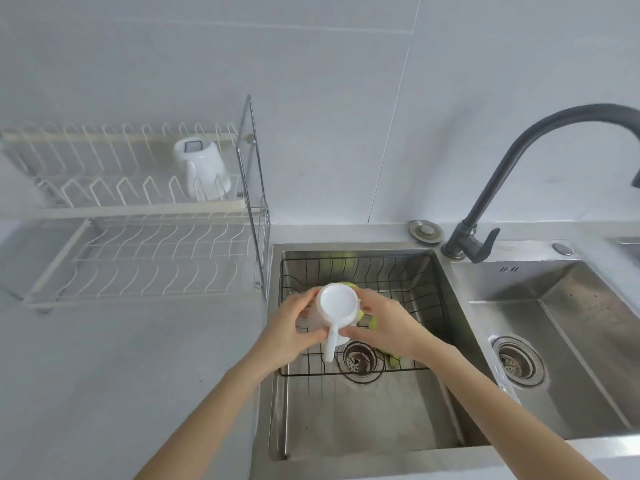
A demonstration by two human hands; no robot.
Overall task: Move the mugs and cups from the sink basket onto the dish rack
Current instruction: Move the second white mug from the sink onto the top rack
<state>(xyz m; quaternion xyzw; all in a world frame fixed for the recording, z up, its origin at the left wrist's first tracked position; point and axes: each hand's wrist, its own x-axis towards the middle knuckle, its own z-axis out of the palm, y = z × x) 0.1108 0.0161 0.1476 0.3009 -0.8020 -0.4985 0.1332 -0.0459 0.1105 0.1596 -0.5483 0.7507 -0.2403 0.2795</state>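
A white mug [337,304] is held upside down over the wire sink basket [408,282], base toward me, handle pointing down. My left hand [294,327] grips its left side and my right hand [384,323] grips its right side near the handle. Green cups [373,322] lie in the basket, mostly hidden behind my right hand and the mug. Another white mug [202,169] stands upside down on the upper tier of the white dish rack [138,209] at the left.
The basket sits in the left steel sink [346,417], with its drain [360,362] below my hands. A second sink [561,341] lies to the right. A dark faucet [502,188] arches behind. Grey countertop [121,375] stretches below the rack.
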